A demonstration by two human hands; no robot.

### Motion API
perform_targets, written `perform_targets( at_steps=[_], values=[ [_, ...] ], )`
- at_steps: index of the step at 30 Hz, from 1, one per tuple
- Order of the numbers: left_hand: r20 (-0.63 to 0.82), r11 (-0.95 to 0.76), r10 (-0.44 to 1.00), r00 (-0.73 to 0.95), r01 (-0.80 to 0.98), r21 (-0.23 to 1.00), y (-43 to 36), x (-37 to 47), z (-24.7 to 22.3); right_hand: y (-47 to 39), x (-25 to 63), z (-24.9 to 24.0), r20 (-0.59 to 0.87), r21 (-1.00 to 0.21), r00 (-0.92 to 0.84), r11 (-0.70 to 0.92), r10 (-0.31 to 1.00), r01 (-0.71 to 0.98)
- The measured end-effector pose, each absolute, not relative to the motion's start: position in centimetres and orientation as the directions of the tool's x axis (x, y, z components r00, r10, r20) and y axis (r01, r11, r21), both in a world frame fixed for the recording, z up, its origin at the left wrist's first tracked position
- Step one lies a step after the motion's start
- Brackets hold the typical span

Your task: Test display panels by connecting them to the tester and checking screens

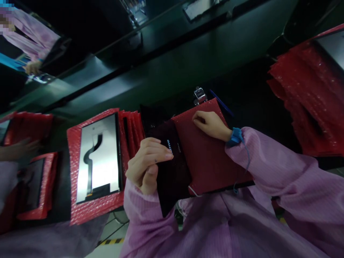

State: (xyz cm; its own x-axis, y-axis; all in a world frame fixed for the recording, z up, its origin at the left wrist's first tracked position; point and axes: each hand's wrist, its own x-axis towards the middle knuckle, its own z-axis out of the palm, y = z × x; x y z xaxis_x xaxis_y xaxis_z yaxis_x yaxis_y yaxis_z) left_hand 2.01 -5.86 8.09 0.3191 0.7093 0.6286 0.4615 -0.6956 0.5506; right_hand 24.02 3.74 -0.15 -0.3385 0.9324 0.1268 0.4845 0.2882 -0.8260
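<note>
A dark red sheet or bag (pixel 206 150) lies in front of me, with a black panel (pixel 173 172) bearing light lettering along its left side. Over that panel is my left hand (pixel 147 161), its fingers bent and close together near the lettering; whatever it may hold is too small to make out. My right hand (pixel 211 124), with a blue band at the wrist, rests on the upper part of the red sheet. Its fingers are curled together, and I cannot make out anything in them.
To the left, a silver display panel (pixel 100 157) with a black flex cable lies on red bubble wrap (pixel 75 172). A metal counter (pixel 200 95) and blue pen (pixel 221 103) lie beyond the red sheet. Red bags (pixel 309 96) are stacked right. Other people are at the left.
</note>
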Motion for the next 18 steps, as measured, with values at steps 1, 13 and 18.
perform_targets(
  at_steps=[1,13,18],
  values=[
    [0.628,-0.696,0.709,0.321,0.464,0.548,-5.86,2.0,8.12,3.74,24.01,-0.16,0.124,-0.823,-0.34,0.288,0.932,0.49],
    [0.532,-0.525,0.814,0.233,0.686,0.504,-5.58,2.62,8.27,3.81,23.9,-0.24,0.114,-0.802,-0.34,0.288,0.934,0.523],
    [0.619,-0.623,0.746,0.246,0.586,0.518,-5.84,2.3,7.86,3.75,23.88,-0.34,0.131,-0.81,-0.339,0.298,0.932,0.505]
  ],
)
